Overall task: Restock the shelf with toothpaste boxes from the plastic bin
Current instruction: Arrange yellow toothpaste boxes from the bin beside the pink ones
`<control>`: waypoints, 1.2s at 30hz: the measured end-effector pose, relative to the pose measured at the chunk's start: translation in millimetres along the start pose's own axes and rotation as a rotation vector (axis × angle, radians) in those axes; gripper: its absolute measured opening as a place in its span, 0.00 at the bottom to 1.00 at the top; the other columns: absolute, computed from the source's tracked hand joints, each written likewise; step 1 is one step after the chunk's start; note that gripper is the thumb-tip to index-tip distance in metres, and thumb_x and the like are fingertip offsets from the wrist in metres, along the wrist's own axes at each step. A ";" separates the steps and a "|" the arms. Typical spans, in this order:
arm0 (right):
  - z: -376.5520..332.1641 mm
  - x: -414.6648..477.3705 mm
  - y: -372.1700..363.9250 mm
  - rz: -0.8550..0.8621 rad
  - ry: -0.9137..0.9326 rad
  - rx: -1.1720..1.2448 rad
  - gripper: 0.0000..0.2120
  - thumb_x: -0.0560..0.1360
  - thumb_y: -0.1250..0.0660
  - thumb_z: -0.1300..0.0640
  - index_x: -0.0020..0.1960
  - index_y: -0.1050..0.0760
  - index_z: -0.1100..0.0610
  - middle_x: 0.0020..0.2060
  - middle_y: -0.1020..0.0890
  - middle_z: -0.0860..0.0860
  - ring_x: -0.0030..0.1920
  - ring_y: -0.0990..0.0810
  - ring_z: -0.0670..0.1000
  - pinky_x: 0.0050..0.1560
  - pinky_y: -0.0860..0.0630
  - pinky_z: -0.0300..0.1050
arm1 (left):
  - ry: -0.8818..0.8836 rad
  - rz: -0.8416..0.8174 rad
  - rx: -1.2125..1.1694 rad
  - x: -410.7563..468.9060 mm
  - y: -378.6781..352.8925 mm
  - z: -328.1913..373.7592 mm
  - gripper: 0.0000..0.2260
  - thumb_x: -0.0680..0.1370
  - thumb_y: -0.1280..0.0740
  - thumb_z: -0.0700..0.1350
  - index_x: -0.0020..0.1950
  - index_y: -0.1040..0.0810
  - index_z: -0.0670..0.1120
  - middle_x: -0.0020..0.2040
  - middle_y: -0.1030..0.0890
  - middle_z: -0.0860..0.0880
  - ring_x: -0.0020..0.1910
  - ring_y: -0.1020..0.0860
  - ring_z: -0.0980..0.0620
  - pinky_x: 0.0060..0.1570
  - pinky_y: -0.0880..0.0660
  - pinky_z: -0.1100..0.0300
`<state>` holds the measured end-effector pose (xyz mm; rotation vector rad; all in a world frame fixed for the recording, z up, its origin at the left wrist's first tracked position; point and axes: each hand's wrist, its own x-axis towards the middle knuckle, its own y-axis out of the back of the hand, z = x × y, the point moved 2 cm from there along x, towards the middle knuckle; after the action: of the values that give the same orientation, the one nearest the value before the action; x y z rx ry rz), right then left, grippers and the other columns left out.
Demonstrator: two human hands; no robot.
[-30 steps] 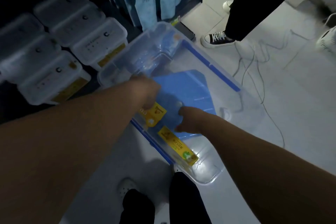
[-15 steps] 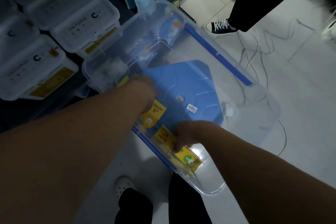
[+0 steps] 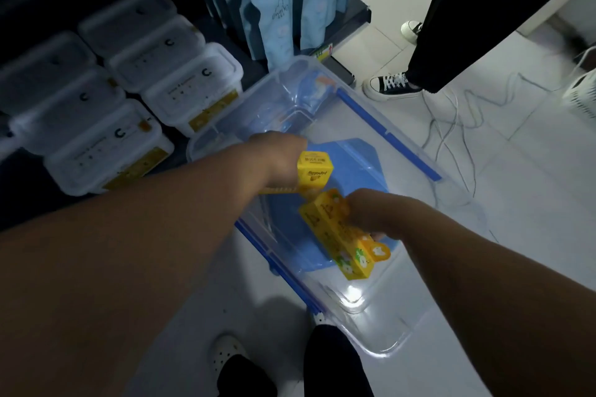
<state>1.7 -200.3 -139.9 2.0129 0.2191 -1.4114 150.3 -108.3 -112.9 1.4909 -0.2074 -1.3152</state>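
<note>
The clear plastic bin (image 3: 387,342) sits on the floor below me, with a blue sheet (image 3: 354,164) lying flat in its bottom. Both my hands are over it. My left hand (image 3: 277,158) is curled round one yellow toothpaste box (image 3: 314,171), held end-up above the sheet. My right hand (image 3: 374,213) grips a second yellow box (image 3: 342,235) just beside the first, slanting toward the bin's near wall.

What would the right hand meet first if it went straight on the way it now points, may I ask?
Probably the toothpaste box in the left hand: the right hand, gripping its own boxes, points toward it. Depth is unclear.
</note>
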 end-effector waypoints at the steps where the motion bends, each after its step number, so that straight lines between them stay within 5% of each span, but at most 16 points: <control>1: -4.0 -9.4 11.0 0.027 0.016 0.023 0.15 0.78 0.43 0.60 0.60 0.25 0.65 0.54 0.20 0.62 0.50 0.17 0.62 0.52 0.19 0.57 | 0.013 0.035 -0.056 -6.0 10.1 -1.1 0.15 0.73 0.30 0.52 0.54 0.30 0.48 0.49 0.26 0.48 0.53 0.24 0.45 0.44 0.32 0.57; 7: -32.2 -79.2 67.4 0.204 0.153 0.194 0.13 0.78 0.41 0.59 0.58 0.23 0.63 0.54 0.20 0.64 0.50 0.19 0.59 0.56 0.21 0.58 | 0.074 0.166 -0.449 -54.7 80.2 -7.0 0.17 0.73 0.27 0.50 0.55 0.26 0.43 0.52 0.21 0.45 0.50 0.22 0.46 0.52 0.24 0.50; 14: -72.6 -174.3 128.3 0.337 0.298 0.079 0.10 0.77 0.38 0.60 0.56 0.22 0.60 0.53 0.20 0.59 0.55 0.21 0.58 0.60 0.25 0.56 | 0.121 0.301 -0.566 -146.0 172.5 -8.9 0.17 0.72 0.27 0.50 0.54 0.27 0.43 0.50 0.23 0.46 0.49 0.23 0.48 0.45 0.28 0.55; 21: -100.5 -276.5 164.7 0.310 0.425 0.329 0.05 0.78 0.37 0.63 0.49 0.22 0.60 0.39 0.19 0.57 0.36 0.22 0.49 0.40 0.25 0.41 | 0.054 0.484 -0.769 -250.3 249.2 -7.8 0.15 0.70 0.25 0.47 0.52 0.25 0.49 0.51 0.19 0.47 0.50 0.20 0.50 0.55 0.23 0.50; 29: -162.7 -404.9 192.6 0.409 0.552 0.360 0.11 0.78 0.38 0.59 0.42 0.20 0.47 0.38 0.19 0.48 0.45 0.25 0.52 0.50 0.39 0.52 | -0.024 0.661 -0.887 -387.0 331.1 -7.5 0.09 0.72 0.27 0.42 0.50 0.22 0.47 0.50 0.17 0.48 0.50 0.19 0.49 0.55 0.23 0.53; 33: -203.2 -471.0 203.0 0.433 0.683 0.371 0.14 0.79 0.40 0.64 0.41 0.20 0.51 0.29 0.21 0.49 0.32 0.28 0.50 0.36 0.37 0.41 | -0.056 0.788 -0.907 -456.4 368.5 -11.5 0.09 0.72 0.27 0.42 0.50 0.23 0.49 0.47 0.17 0.49 0.44 0.19 0.51 0.43 0.24 0.57; 36: -232.1 -515.3 211.8 0.453 0.756 0.369 0.11 0.80 0.41 0.64 0.51 0.20 0.55 0.40 0.16 0.55 0.40 0.25 0.55 0.37 0.33 0.42 | -0.089 0.894 -0.937 -501.2 392.4 -16.2 0.11 0.71 0.26 0.43 0.52 0.22 0.47 0.47 0.17 0.49 0.44 0.19 0.51 0.45 0.23 0.57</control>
<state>76.7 -106.5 451.6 2.6132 -0.1885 -0.3875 168.5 99.1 488.9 0.4187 -0.2284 -0.5732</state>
